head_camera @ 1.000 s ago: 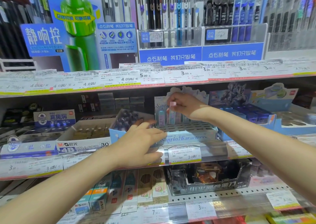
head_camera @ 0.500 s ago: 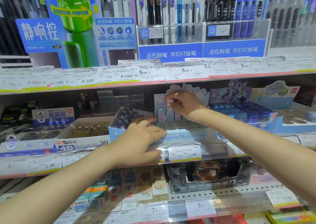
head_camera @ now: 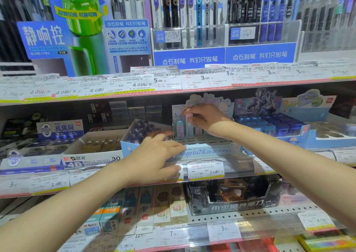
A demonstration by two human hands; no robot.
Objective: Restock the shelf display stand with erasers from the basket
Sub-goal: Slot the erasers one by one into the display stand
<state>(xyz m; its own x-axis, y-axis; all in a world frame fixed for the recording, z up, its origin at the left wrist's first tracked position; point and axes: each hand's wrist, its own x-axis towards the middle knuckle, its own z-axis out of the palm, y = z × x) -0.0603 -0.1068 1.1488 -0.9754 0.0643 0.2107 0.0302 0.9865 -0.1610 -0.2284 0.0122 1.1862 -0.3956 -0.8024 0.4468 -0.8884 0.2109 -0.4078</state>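
The pale blue eraser display stand [head_camera: 204,151] sits on the middle shelf, with a grid of slots and "Sanrio characters" on its front. A few tall pastel erasers [head_camera: 180,129] stand upright in its back row. My right hand [head_camera: 205,117] pinches a pink eraser [head_camera: 189,117] by its top, upright over the back row of slots. My left hand [head_camera: 154,157] rests with straight fingers against the stand's left front corner. The basket is out of view.
A white box of 4B erasers [head_camera: 92,155] stands left of the stand, and a blue carton of boxed items [head_camera: 269,124] lies to its right. Price labels [head_camera: 205,170] line the shelf edge. Pens hang above; more cartons sit on the lower shelf.
My right hand has kept the pink eraser over the back row, shifting only slightly. My left hand stays at the stand's corner.
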